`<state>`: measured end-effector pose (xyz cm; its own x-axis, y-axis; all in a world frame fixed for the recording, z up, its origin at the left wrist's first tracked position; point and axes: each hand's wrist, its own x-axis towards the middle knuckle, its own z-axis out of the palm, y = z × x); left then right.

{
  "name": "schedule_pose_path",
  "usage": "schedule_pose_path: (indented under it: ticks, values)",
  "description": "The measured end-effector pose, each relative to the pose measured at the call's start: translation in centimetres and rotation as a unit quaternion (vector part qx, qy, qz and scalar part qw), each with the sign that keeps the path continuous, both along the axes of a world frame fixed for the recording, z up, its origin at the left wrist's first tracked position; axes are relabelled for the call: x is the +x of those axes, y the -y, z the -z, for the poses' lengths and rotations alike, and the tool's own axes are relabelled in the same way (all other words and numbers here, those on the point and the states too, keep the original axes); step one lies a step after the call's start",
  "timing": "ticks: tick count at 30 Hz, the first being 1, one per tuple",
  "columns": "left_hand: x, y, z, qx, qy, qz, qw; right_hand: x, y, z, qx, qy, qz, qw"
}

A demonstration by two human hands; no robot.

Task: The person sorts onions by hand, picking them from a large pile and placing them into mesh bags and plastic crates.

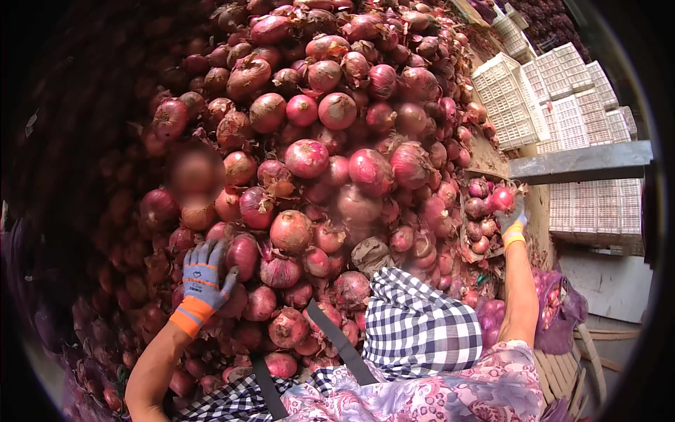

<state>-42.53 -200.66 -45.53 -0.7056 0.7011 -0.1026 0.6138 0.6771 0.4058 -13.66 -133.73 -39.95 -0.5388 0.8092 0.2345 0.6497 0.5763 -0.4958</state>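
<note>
My left hand (204, 279), in a grey and orange work glove, lies palm down on a big pile of red onions (290, 231). Its forefinger and thumb touch a purplish onion (242, 256); whether they grip it is unclear. Far to the right, my right hand (512, 215) wears a matching glove with a yellow cuff. A shiny red onion (502, 199) is in its fingers, above a shallow box (477, 257) with several smaller onions inside. Dry loose skins cling to many onions in the pile.
White plastic crates (509, 103) stand stacked beyond the box, and a metal beam (580, 162) crosses before them. Purple mesh bags with onions (560, 311) sit at the right. My knee, in checked cloth (422, 327), presses against the pile. Wooden slats (556, 372) lie at lower right.
</note>
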Motion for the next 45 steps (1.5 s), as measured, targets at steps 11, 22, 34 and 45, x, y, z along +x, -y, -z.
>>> schedule_pose_path:
  ticks: [11,22,34,45]
  values:
    - [-2.2,-2.4,2.0,-0.088,0.089,-0.063,0.990,-43.7,20.2,0.2,0.045,-0.058,-0.414,0.907]
    - [-3.5,-1.6,2.4,-0.036,0.153,-0.062,0.986,-55.3,30.0,6.2,0.301,0.362,-0.528,0.707]
    - [-2.5,0.1,5.8,-0.009,0.164,-0.169,0.972,-35.8,37.9,0.1,-0.573,0.198,-0.406,0.684]
    - [3.6,1.9,-3.9,-0.186,0.294,-0.284,0.894,-21.6,46.1,2.4,-0.851,0.299,-0.081,0.425]
